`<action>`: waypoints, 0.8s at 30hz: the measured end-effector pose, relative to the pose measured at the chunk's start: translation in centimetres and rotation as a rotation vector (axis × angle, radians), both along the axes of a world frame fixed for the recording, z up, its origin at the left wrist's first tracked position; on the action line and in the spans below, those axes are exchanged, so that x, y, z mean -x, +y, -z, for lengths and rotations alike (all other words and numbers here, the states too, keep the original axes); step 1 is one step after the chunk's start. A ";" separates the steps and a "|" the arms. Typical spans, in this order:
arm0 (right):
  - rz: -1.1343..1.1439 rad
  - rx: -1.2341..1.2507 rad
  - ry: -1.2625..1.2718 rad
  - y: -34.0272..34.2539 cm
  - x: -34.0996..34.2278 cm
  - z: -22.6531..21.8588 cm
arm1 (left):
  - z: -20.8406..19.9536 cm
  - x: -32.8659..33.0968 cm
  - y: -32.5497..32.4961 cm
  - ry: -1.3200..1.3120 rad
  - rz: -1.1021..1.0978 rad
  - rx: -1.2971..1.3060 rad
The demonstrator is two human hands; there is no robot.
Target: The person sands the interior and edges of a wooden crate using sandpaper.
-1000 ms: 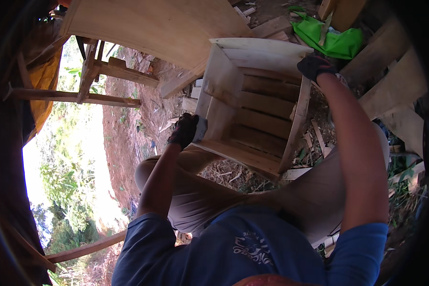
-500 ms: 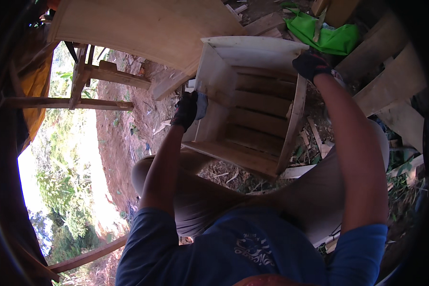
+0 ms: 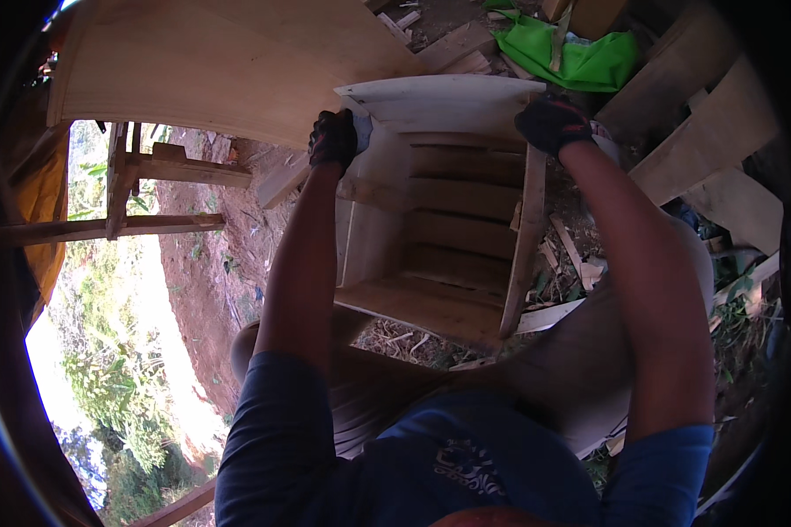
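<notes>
In front of my legs is a pale wooden crate (image 3: 466,303), its open side toward me and dark gapped slats across its bottom. My left hand (image 3: 332,142), in a black glove, is closed at the crate's far left corner. A small grey-blue flat piece (image 3: 363,132) shows between that hand and the crate's inner left wall; its kind I cannot make out. My right hand (image 3: 555,125), also black-gloved, grips the crate at its far right corner. Its fingertips are partly hidden behind the wood.
A large plywood sheet (image 3: 228,66) lies beyond the crate at the left. Bright green fabric (image 3: 571,61) rests at the far right, near loose boards (image 3: 712,132). A rough wooden frame (image 3: 167,167) stands left, by a dirt bank. Wood scraps (image 3: 576,250) litter the ground.
My left hand has slid away from me along the crate's left side to its far corner, the grey-blue piece moving with it. My right hand stays on its corner. The view has shifted slightly.
</notes>
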State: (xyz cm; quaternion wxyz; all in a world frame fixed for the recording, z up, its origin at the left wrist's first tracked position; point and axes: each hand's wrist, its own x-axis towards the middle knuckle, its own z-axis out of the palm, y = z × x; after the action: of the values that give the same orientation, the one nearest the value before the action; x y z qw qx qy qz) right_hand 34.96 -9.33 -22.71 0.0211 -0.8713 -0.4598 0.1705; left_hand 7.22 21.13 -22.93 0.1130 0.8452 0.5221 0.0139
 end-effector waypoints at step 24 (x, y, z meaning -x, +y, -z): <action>0.180 0.045 0.214 -0.7 0.8 -4.3 | -5.4 16.4 -10.7 0.152 -0.001 0.334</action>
State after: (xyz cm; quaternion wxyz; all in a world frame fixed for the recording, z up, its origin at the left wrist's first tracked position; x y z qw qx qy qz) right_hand 34.19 -10.00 -18.37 0.0655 -0.8862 -0.3707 0.2700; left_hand -9.20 10.48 -17.57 0.2120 0.8131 0.5245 -0.1369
